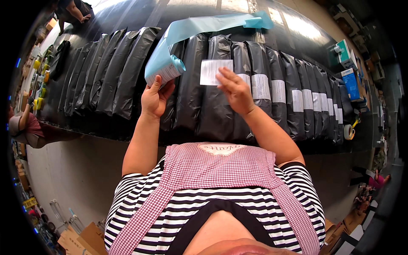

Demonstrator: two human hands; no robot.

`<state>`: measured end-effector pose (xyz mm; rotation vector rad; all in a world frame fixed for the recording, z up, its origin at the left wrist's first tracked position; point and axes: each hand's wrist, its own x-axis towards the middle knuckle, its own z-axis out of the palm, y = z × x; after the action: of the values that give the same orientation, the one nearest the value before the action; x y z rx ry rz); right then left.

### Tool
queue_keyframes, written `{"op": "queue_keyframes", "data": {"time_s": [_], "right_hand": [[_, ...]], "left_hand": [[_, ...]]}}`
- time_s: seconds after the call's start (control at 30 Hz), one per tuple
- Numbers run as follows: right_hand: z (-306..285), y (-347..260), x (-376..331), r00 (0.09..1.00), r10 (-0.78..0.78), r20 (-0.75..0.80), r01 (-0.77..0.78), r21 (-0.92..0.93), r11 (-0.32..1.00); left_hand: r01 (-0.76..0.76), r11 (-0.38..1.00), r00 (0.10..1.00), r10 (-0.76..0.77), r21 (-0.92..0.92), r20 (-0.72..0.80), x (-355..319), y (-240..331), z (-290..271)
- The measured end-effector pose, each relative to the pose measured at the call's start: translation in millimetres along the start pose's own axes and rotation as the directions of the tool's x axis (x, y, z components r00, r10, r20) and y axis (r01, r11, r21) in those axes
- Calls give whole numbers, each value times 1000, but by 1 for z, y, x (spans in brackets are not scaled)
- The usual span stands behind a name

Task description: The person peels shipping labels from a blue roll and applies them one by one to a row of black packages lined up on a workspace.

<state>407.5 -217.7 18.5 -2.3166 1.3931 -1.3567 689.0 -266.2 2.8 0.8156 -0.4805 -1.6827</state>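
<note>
Apart, the left hand (156, 101) gripped a blue roll (163, 70) — the right hand (239, 92) held a white label (209, 73) over black packages (217, 108).

Fingers of the left hand (156, 101) are partly hidden behind the blue label roll (163, 68), which also covers part of a black mailer bag (169, 114). The right hand (236, 90) obscures the right edge of the white label (209, 73) — its print too fine to read. At upper left, a co-worker (73, 12) is cut off by the rim; at far right, a pink-topped person (376, 182) is too small for hand detail.
</note>
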Motion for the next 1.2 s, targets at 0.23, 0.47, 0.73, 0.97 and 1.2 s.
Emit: {"op": "queue_keyframes", "data": {"time_s": [0.23, 0.47, 0.73, 0.97, 1.2], "right_hand": [[18, 12, -19, 973, 60, 224, -31, -133, 991], [-18, -44, 23, 407, 472, 782, -40, -501, 865], [85, -5, 8, 805, 450, 387, -140, -613, 778], [61, -17, 16, 696, 559, 452, -354, -461, 814], [53, 17, -16, 855, 471, 217, -459, -104, 882]], "left_hand": [[29, 997, 1000, -28, 74, -9, 1, -10, -4], [47, 996, 998, -50, 75, 32, -1, -10, -11], [14, 998, 998, -18, 60, 64, 2, -15, -9], [-9, 995, 993, -3, 102, 117, 2, -20, -22], [92, 996, 992, -93, 19, 83, -16, -7, -5]]}}
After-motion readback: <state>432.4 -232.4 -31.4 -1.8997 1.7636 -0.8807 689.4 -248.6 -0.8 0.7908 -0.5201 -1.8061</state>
